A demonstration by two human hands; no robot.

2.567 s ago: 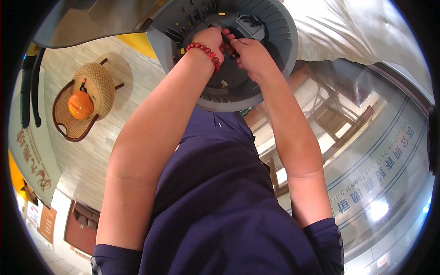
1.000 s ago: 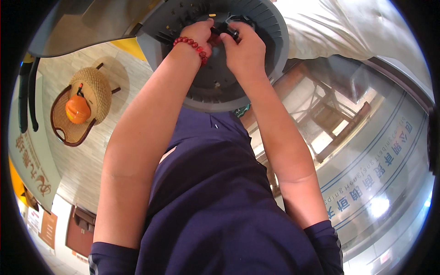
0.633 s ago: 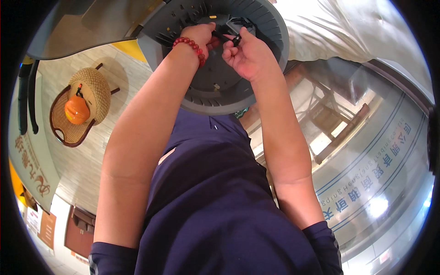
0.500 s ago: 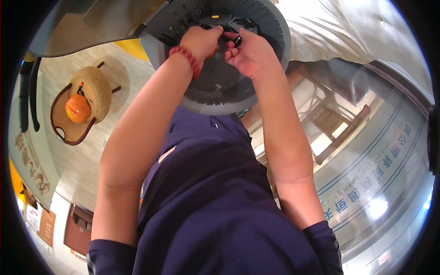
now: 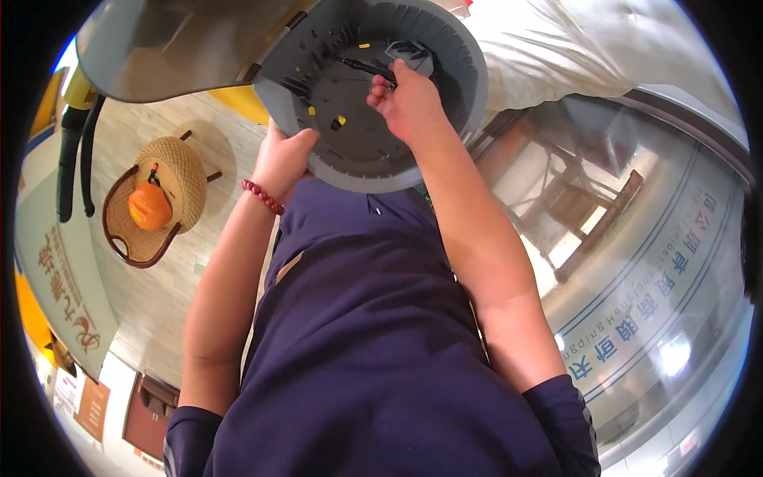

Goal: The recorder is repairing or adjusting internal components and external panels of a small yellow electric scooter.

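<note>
A round grey tub [image 5: 362,181] with ribbed walls lies before me, at the top of the view. My left hand [image 5: 284,151] grips its left rim; the thumb shows on the edge and the other fingers are mostly hidden behind it. Over the tub's inside, my right hand [image 5: 407,103] is closed on a slim black pen-shaped tool [image 5: 367,68], whose thin end points left. A small grey tray [image 5: 423,62] with dark pieces lies just beyond the right hand. Small yellow-and-black pieces [image 5: 338,123] lie on the tub's floor.
A smoky see-through lid [image 5: 175,44] is hinged at the tub's upper left. Left of me, a wicker chair [image 5: 187,171] bears an orange helmet-like object [image 5: 149,208]. Crumpled white sheeting [image 5: 556,56] hangs at the upper right, above a glass panel with blue lettering [image 5: 636,318].
My left hand has left the tub's inside and moved down-left onto the rim. The right hand remains inside with the black tool. The tub shifted slightly left in view.
</note>
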